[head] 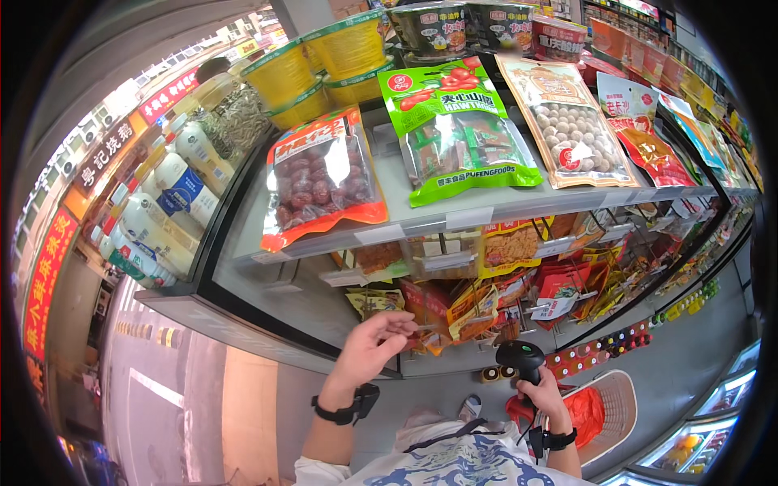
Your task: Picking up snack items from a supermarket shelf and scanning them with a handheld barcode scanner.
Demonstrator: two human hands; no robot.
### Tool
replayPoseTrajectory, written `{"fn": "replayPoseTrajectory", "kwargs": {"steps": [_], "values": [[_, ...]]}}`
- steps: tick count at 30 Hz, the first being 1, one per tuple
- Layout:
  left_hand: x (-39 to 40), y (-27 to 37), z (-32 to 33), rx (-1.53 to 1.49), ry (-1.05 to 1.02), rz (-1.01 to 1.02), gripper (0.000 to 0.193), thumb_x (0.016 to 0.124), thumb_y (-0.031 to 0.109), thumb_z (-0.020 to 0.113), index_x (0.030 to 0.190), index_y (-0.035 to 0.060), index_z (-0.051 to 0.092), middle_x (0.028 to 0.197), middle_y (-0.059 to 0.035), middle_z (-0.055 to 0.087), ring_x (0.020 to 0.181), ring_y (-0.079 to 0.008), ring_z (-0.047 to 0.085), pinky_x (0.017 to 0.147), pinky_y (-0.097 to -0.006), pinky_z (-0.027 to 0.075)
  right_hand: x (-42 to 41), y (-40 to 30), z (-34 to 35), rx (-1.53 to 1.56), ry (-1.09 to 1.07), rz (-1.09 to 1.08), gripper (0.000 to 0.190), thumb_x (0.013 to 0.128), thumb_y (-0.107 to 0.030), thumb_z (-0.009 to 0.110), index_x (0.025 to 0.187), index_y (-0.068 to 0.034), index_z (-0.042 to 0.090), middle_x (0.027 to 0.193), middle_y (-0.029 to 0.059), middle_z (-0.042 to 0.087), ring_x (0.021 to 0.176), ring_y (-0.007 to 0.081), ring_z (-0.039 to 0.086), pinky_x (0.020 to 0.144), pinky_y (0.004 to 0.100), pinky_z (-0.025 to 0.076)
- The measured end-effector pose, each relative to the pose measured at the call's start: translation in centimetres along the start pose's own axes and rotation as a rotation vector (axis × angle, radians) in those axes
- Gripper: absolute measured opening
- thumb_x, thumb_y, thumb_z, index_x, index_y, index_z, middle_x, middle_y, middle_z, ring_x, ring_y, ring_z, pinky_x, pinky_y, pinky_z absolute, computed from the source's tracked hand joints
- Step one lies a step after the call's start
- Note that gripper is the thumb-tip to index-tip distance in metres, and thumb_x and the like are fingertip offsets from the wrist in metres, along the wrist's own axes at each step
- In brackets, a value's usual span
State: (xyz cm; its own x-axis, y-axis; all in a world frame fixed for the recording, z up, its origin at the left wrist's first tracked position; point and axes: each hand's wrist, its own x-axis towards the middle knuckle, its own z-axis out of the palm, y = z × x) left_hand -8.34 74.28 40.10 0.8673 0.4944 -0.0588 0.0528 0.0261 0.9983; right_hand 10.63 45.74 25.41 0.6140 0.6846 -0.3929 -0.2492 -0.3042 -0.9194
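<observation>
My right hand (543,395) grips the handle of a black handheld barcode scanner (520,355), its head tilted up, a cable hanging below. My left hand (377,343) is raised before the hanging snack packets (471,313), fingers loosely curled; whether the fingertips touch a packet I cannot tell. On the grey shelf (389,206) above lie a bag of red dates (319,182), a green bag of hawthorn snacks (465,133), a beige bag of coated round nuts (568,127) and a red and white snack bag (647,133).
Instant noodle tubs (425,30) are stacked behind the bags. Bottles (176,182) and a jar of seeds (234,103) stand left, by the street side. A white basket (623,395) with a red plastic bag (583,413) is at lower right, near rows of floor bottles and lit display cases (699,449).
</observation>
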Motion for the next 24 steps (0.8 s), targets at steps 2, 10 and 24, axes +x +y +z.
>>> {"fn": "replayPoseTrajectory", "kwargs": {"steps": [2,10,24], "values": [[-1.3,4.3,0.4,0.199,0.008,0.309,0.027,0.082,0.001,0.056,0.109,-0.0011,0.058,0.102,-0.0104,0.062,0.094,-0.0180,0.058,0.085,-0.0287,0.045,0.3,0.1,-0.3,-0.004,-0.014,0.011,0.026,0.072,-0.010,0.065,0.095,0.000,0.056,0.071,0.0041,0.058,0.058,0.0119,0.057,0.054,0.0247,0.046],[0.9,13.8,-0.3,0.955,0.636,0.943,0.020,0.073,0.003,0.062,0.093,0.0006,0.064,0.089,-0.0128,0.064,0.086,-0.0283,0.061,0.077,-0.0324,0.048,1.5,-2.3,-1.9,-0.066,-0.047,-0.080,0.025,0.071,-0.008,0.064,0.095,0.000,0.057,0.074,0.0027,0.058,0.063,0.0114,0.058,0.057,0.0251,0.047],[6.8,18.1,-4.8,1.186,1.023,0.242,0.051,0.075,0.041,0.066,0.110,0.0037,0.061,0.108,-0.0163,0.062,0.101,-0.0345,0.058,0.085,-0.0412,0.046,2.1,-1.1,-1.3,0.009,0.012,-0.050,0.028,0.071,-0.007,0.065,0.096,0.001,0.058,0.072,0.0041,0.060,0.062,0.0117,0.058,0.058,0.0255,0.047]]}}
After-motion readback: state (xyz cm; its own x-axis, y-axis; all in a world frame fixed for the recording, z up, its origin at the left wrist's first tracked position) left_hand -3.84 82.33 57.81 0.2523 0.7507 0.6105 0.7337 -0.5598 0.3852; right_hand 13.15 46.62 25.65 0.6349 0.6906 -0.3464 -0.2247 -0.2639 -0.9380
